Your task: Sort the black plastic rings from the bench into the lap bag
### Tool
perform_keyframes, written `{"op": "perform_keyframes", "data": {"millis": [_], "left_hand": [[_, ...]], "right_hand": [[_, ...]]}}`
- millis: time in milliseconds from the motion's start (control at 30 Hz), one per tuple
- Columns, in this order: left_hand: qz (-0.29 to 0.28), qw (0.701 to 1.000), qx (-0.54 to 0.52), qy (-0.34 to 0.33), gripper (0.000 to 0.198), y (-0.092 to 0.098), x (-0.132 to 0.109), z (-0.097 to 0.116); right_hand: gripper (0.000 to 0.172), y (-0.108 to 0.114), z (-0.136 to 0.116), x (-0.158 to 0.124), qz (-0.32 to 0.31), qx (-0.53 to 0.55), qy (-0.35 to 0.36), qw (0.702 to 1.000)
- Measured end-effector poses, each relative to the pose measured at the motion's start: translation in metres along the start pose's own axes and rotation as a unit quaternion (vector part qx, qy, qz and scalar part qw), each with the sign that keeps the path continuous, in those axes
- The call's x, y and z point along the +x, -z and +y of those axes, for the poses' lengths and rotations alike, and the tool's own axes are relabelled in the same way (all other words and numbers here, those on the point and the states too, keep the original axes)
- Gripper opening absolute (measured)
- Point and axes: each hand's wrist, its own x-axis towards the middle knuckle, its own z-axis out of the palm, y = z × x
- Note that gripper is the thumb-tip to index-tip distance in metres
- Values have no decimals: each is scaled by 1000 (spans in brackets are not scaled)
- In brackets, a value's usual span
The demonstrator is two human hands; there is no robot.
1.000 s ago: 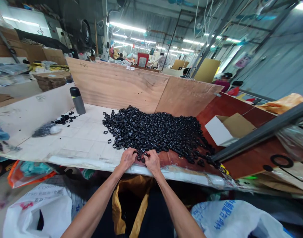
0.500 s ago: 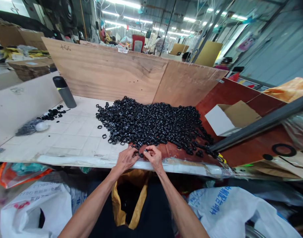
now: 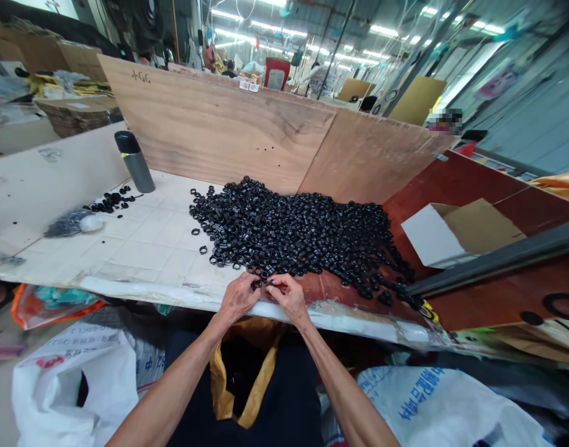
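A broad pile of small black plastic rings (image 3: 293, 230) lies on the table, and both hands work at its near edge. My left hand (image 3: 239, 296) is closed, with thumb and fingertips pinched on a black ring (image 3: 255, 285). Close beside it, my right hand (image 3: 290, 298) pinches a small black piece (image 3: 271, 283), mostly covered by the fingers. The two sets of fingertips nearly meet above the table's front edge. Below them, a yellow-edged bag (image 3: 254, 413) hangs open at my lap, its dark contents hard to make out.
A dark bottle (image 3: 138, 164) stands at the back left, near a tied plastic bag (image 3: 66, 223). Wooden boards (image 3: 219, 127) wall the back. To the right are an open carton (image 3: 433, 239) and a slanting metal bar (image 3: 493, 261). White sacks (image 3: 74, 385) sit below the table.
My right hand has moved left, bringing its fingertips closer to my left hand's. The view has shifted slightly, and the pile looks unchanged.
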Motion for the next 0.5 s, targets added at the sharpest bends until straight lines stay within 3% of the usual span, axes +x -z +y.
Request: {"op": "perform_keyframes", "data": {"millis": [233,367,500], "left_hand": [[-1,998,-58,8,32,8,-2,8],[-4,997,-63,52,27,9,-3,10],[-4,996,-66,59,25,8,-3,8]], "right_hand": [[21,-23,0,6,37,66,-36,996],[36,-22,10,5,91,116,-65,987],[31,-18,11,4,84,55,-63,993]]}}
